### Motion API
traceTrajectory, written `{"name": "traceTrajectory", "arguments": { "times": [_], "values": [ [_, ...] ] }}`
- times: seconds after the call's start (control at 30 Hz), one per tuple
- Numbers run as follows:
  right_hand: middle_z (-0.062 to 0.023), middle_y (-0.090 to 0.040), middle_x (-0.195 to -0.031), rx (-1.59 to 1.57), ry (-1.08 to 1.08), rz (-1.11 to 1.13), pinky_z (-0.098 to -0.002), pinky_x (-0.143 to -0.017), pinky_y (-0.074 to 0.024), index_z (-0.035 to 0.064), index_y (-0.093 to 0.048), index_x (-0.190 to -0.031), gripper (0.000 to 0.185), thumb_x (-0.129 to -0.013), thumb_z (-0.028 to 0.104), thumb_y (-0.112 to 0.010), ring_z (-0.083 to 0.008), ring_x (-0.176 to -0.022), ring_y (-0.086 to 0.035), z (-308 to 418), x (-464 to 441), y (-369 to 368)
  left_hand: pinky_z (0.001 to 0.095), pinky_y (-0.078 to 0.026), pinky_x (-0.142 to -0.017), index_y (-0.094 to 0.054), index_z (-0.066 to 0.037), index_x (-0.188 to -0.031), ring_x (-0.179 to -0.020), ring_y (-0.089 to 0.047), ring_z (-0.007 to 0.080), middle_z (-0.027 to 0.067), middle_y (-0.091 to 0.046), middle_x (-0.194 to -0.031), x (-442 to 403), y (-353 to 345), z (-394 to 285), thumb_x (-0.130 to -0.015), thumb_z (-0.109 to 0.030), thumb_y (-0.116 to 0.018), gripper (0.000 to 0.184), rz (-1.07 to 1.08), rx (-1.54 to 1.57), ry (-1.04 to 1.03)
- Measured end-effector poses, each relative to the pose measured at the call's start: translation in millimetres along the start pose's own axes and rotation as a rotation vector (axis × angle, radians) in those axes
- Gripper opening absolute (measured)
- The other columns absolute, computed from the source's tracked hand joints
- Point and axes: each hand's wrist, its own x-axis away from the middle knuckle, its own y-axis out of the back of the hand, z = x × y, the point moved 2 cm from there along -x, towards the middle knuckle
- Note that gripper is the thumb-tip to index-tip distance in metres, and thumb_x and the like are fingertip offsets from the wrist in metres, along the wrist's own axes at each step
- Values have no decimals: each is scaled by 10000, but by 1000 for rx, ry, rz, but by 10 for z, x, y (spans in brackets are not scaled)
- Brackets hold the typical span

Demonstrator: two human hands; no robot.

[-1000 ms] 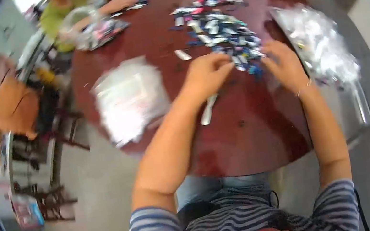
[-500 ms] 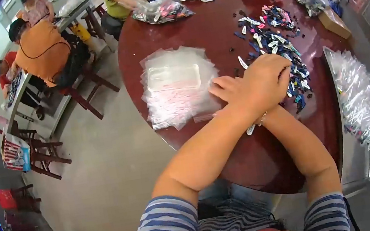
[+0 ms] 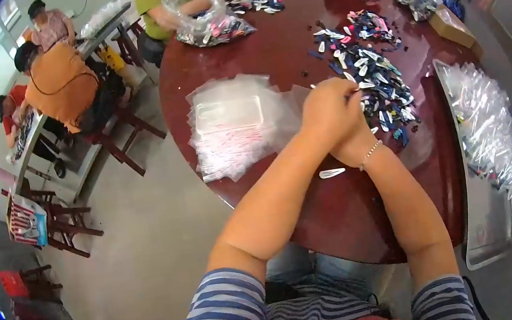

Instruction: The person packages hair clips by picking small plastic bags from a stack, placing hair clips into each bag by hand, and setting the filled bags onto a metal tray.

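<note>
My left hand (image 3: pixel 330 108) is closed, its fingers curled beside the pile of hair clips (image 3: pixel 377 77); what is inside it is hidden. Beneath and behind it is my right hand (image 3: pixel 355 144), mostly covered, with a beaded bracelet at the wrist. A clear plastic bag (image 3: pixel 288 102) reaches from the bag stack to the hands, apparently pinched by the right hand. The stack of clear zip bags (image 3: pixel 229 114) lies on the left of the round table, with a pink-red line pattern near the openings. One white hair clip (image 3: pixel 332 173) rests alone below my hands.
A metal tray (image 3: pixel 493 243) with filled clear bags (image 3: pixel 484 117) stands at the right of the table (image 3: pixel 286 14). Across it, two people handle clips near a large clear bag (image 3: pixel 215 29). A cardboard box (image 3: pixel 453 28) sits far right. Other people work at left, by wooden stools (image 3: pixel 121 131).
My right hand has drawn back from the bag stack toward my left hand, and a bag now extends between stack and hands. The arms are less crossed. The view has shifted slightly.
</note>
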Motion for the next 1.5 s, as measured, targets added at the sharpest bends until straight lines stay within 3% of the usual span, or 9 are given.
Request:
{"name": "traceTrajectory", "arguments": {
  "times": [0.13, 0.37, 0.5, 0.6, 0.77, 0.9, 1.1, 1.33, 1.5],
  "values": [
    [-124, -612, -1129, -21, -102, -67, -561, -1001, -301, 75, -576, -1174, 336, -873, 223, -551, -316, -1109, -524, -201, 46, 18, 399, -514, -790, -698, -15, -942, -876, -652, 343, 187, -678, -945, -6, 1, 204, -761, -227, -686, 279, 64, -209, 94],
    [-162, -639, -817, -357, -121, -362, -472, -843, -417, 34, -661, -812, 99, -817, 108, -595, -345, -872, -596, -393, 73, 65, 353, -515, -774, -659, 37, -1020, -869, -671, 297, 211, -674, -981, 8, -22, 268, -819, -390, -674, 472, 126, -118, 228],
    [-152, -625, -726, -659, -254, -725, -345, -569, -442, 7, -646, -805, 176, -889, 144, -573, -304, -648, -603, -539, 120, 145, 319, -509, -726, -662, 51, -974, -816, -669, 197, 163, -695, -898, 3, -36, 324, -795, -409, -712, 496, 192, 114, 333],
    [-132, -618, -672, -789, -413, -556, -315, -557, -428, 4, -663, -824, 232, -911, 204, -583, -215, -581, -580, -677, 137, 112, 303, -503, -679, -672, 50, -935, -759, -657, 162, 127, -702, -843, 11, -61, 333, -798, -330, -722, 407, 195, 193, 265],
    [-39, -653, -744, -1013, -504, -509, -256, -659, -458, -23, -660, -878, 300, -941, 260, -580, -97, -684, -577, -608, 142, 217, 260, -477, -602, -691, 49, -850, -661, -593, 90, 68, -680, -741, -6, -101, 416, -841, -148, -680, 197, 198, 424, 438],
    [-61, -668, -865, -1229, -446, -588, -247, -713, -473, -13, -613, -1077, 273, -931, 217, -602, -105, -778, -598, -646, 95, 75, 249, -459, -565, -696, 33, -803, -597, -580, 85, 53, -672, -685, 4, -130, 481, -823, -136, -694, 170, 174, 501, 486],
    [-132, -542, -1243, -948, -464, -738, -279, -873, -484, -22, -465, -1294, 442, -898, 94, -621, -172, -1064, -567, -609, 100, 129, 245, -451, -543, -694, 19, -751, -580, -577, 74, 45, -669, -655, -36, -5, 359, -794, -145, -722, 172, 121, 316, 428],
    [-138, -590, -1180, -276, -195, -1007, -377, -952, -424, 28, -579, -1156, 355, -804, 15, -627, -306, -1101, -550, -444, 210, 588, 244, -457, -562, -692, 11, -727, -605, -587, 76, 48, -667, -660, -47, -5, 340, -783, -166, -736, 191, 135, 376, 478],
    [-137, -631, -1054, -229, -18, -879, -399, -895, -438, 24, -613, -1070, 279, -791, 17, -625, -316, -1012, -574, -440, 187, 581, 244, -464, -579, -694, 14, -758, -622, -591, 82, 47, -677, -692, -41, 18, 264, -789, -149, -727, 169, 163, 282, 362]
  ]
}}
